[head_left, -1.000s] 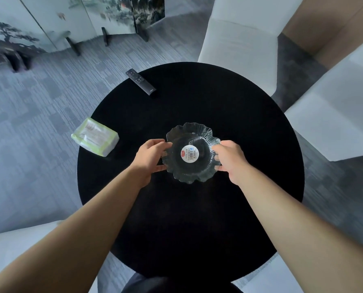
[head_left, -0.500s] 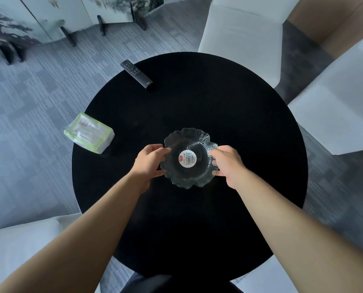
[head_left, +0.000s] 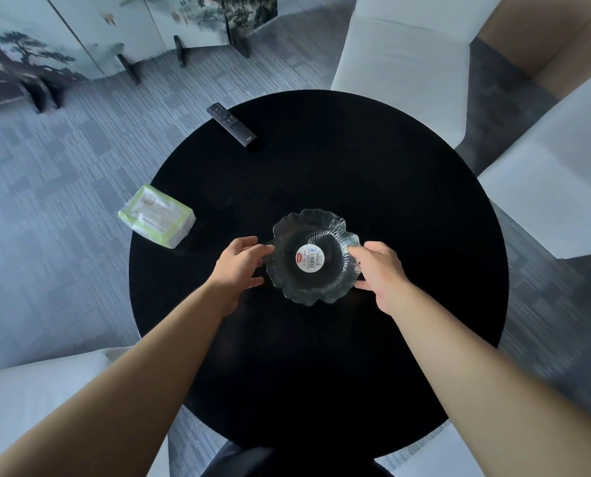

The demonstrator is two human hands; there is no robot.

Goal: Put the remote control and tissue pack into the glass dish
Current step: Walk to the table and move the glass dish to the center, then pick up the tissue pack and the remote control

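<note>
Glass dish (head_left: 313, 256) sits near the middle of the round black table (head_left: 407, 201), a little toward me. Wavy, ribbed rim; a round white label with a barcode in the bottom. Nothing inside it.

My left hand (head_left: 237, 265) is at the dish's left rim, fingers spread open and loosely curved, fingertips at or just touching the glass edge; I cannot tell if they press on it. Nothing closed in the hand. My right hand (head_left: 380, 270) is at the right rim, fingers curled partly around the edge, thumb low by the near side. It looks like a light hold on the rim, though how firm is not clear.

Tissue pack (head_left: 157, 215), white with green trim, lies at the table's left edge, partly overhanging, well apart from the dish. Remote control (head_left: 231, 124), black and slim, lies at the far left edge, angled, one end sticking out past the table.

White chairs (head_left: 400, 60) stand around the table. Grey carpet (head_left: 46, 173) beneath; painted folding screen (head_left: 91, 32) at the far left.
</note>
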